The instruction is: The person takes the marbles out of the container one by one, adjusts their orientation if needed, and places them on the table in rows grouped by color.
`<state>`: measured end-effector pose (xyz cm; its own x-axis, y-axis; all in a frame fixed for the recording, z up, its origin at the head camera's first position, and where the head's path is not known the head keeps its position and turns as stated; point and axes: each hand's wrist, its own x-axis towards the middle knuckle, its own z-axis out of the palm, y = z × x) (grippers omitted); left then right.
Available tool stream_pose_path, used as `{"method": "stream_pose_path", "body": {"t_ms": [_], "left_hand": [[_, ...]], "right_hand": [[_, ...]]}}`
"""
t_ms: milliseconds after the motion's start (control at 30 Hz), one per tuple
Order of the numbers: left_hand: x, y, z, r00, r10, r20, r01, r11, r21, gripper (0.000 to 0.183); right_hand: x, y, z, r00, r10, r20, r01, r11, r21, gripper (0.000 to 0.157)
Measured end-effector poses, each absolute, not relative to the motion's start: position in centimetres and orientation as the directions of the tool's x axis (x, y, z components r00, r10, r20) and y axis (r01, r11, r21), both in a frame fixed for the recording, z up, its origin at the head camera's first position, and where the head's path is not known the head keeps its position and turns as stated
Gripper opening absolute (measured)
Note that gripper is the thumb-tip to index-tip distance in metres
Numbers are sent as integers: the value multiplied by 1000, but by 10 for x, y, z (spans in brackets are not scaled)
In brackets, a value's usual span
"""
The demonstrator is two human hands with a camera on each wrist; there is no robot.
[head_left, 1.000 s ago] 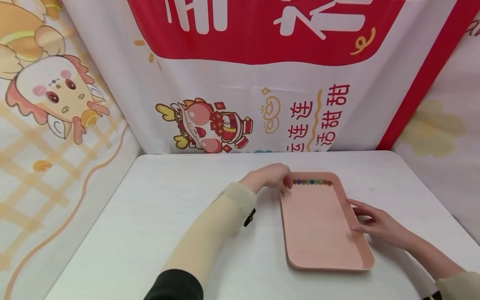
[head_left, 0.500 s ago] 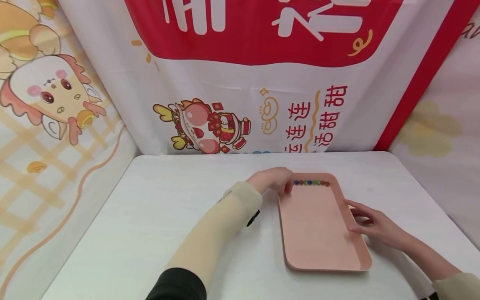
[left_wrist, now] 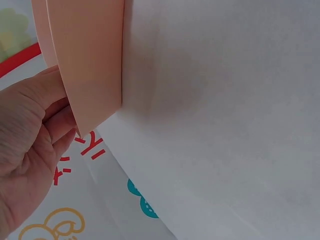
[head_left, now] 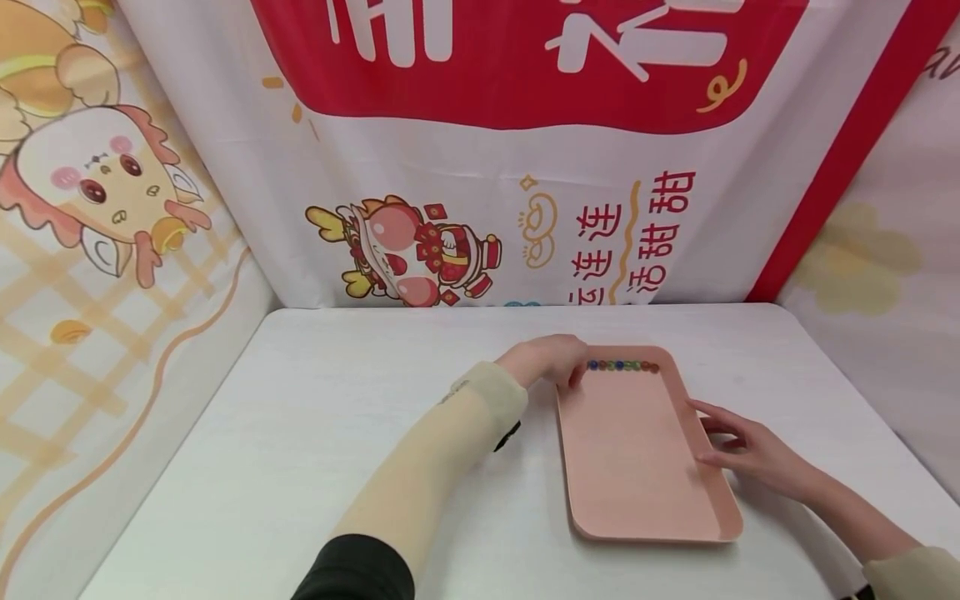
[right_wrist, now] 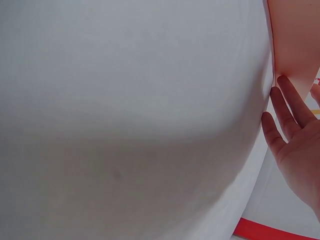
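A pink rectangular tray (head_left: 637, 467) lies on the white table, with a row of several small coloured glass marbles (head_left: 624, 366) along its far end. My left hand (head_left: 551, 358) reaches over the tray's far left corner with bent fingers, covering the left end of the row. In the left wrist view those fingers pass behind the tray wall (left_wrist: 92, 65), so whatever they touch is hidden. At the right side, my right hand (head_left: 765, 454) holds the tray's long wall, thumb over the rim. Its other fingers (right_wrist: 285, 115) touch the outside of the wall in the right wrist view.
White table surface (head_left: 360, 417) extends left of the tray. A printed cloth (head_left: 420, 167) with red and cartoon figures hangs behind the far edge. Patterned cloths (head_left: 90, 333) also stand along the left and right sides.
My left hand has shifted slightly toward the near side and into the tray corner, covering the left end of the marble row. The right hand stays at the tray's side.
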<state>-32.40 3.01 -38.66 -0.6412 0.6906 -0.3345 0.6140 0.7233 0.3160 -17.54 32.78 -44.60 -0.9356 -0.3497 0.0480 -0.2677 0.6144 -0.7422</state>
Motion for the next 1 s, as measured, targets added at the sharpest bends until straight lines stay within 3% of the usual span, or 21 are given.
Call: {"method": "stream_pose_path", "body": {"t_ms": [167, 700, 1000], "left_hand": [[-327, 27, -389, -642, 700, -313, 617, 714, 332, 10], [-340, -2, -377, -608, 784, -122, 616, 563, 551, 12], [-340, -26, -369, -609, 790, -74, 631, 539, 558, 13]], "right_hand": [[-175, 328, -445, -934, -354, 44, -265, 604, -752, 73], [-175, 327, -445, -936, -350, 42, -265, 620, -739, 73], [-176, 327, -447, -936, -347, 61, -280, 625, -729, 74]]}}
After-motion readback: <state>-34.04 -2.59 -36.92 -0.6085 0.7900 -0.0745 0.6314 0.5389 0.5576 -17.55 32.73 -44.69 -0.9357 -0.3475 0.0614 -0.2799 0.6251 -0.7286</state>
